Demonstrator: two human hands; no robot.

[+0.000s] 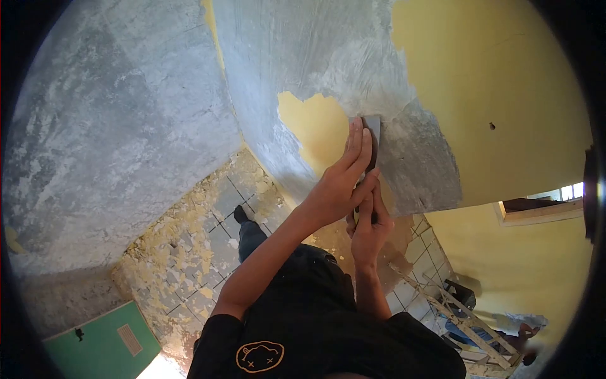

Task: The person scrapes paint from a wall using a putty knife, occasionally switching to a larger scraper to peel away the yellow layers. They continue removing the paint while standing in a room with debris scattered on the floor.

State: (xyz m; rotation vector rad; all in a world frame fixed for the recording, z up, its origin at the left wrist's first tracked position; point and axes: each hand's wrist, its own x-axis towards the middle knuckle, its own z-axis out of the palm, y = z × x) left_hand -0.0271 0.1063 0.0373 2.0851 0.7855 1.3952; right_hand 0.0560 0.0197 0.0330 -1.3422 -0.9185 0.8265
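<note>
A scraper [374,126] with a flat grey blade lies against the wall, its blade edge at the border of a yellow paint patch [319,126]. My right hand [370,230] is closed around its handle, most of which is hidden. Higher up, my left hand [341,180] grips the scraper too, with its fingers stretched along the blade. Bare grey plaster [416,158] surrounds the patch on several sides. More yellow paint [499,82] covers the wall to the right, where a small dark hole [492,126] shows.
Paint flakes [183,259] litter the tiled floor [230,243] along the left wall [126,126]. At lower right stand a wooden ladder [470,328] and another person [499,338], partly hidden. A green panel [104,347] is at lower left, a window opening [543,205] at right.
</note>
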